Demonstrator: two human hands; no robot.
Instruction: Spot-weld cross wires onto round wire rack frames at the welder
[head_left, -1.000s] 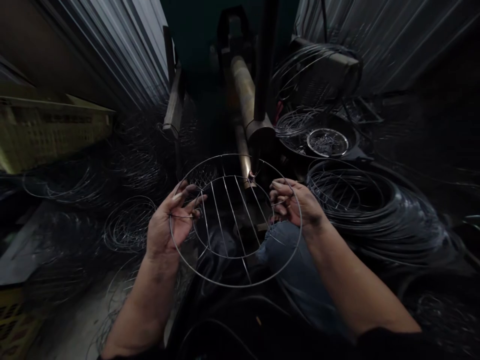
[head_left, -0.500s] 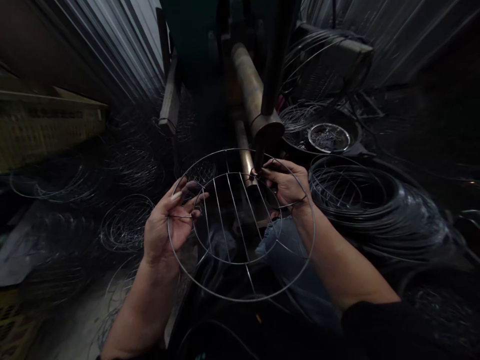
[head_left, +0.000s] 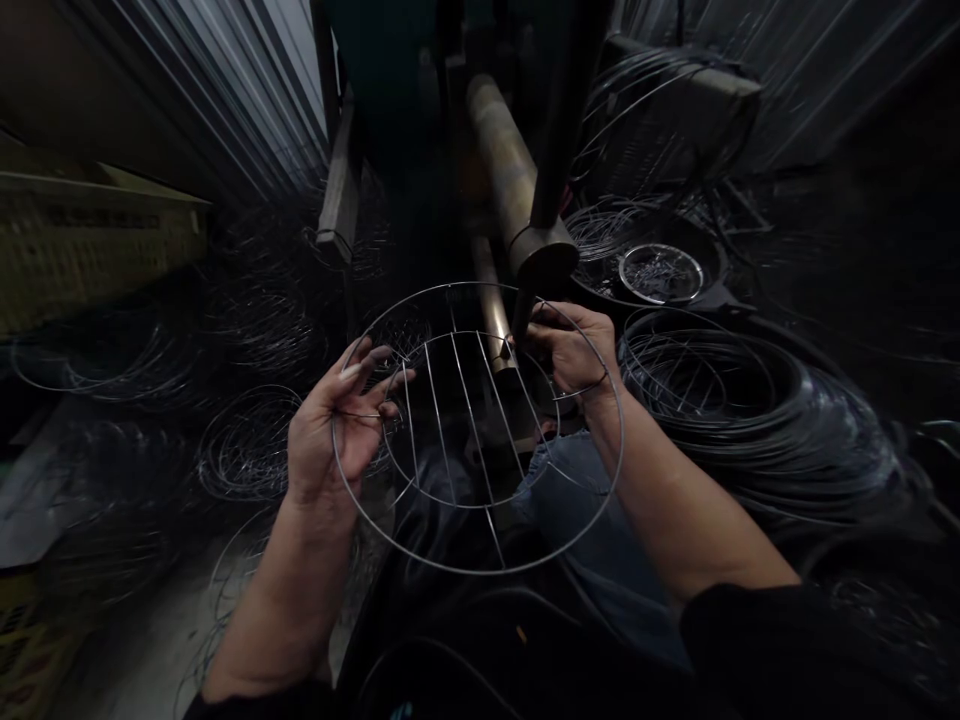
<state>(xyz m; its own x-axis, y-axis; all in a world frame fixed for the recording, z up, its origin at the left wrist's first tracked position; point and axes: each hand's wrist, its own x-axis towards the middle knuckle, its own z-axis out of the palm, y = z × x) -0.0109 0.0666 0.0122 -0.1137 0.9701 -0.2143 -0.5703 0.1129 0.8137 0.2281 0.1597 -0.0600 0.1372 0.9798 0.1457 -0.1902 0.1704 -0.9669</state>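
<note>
A round wire rack (head_left: 472,420), an outer hoop and a smaller inner ring crossed by several straight bars, is held tilted over my lap. My left hand (head_left: 337,420) supports its left side, some fingers stretched and the others round the wires. My right hand (head_left: 577,350) reaches inside the outer hoop, fingers closed at the inner ring's far right edge; the fingertips are partly hidden. There the ring sits between a dark upright rod (head_left: 523,315) and a lower brass bar (head_left: 493,310). Above is a thick brass cylinder (head_left: 506,150).
A big stack of wire rings (head_left: 750,430) stands at right. Behind it, a bowl (head_left: 660,275) of small metal pieces sits in a dark tray. More wire hoops (head_left: 251,445) lie at left, near a yellow crate (head_left: 97,250). A wooden post (head_left: 337,200) stands beyond.
The rack appears slightly higher and flatter in view, and its near edge has risen. Both hands keep their places on it. The view has shifted slightly.
</note>
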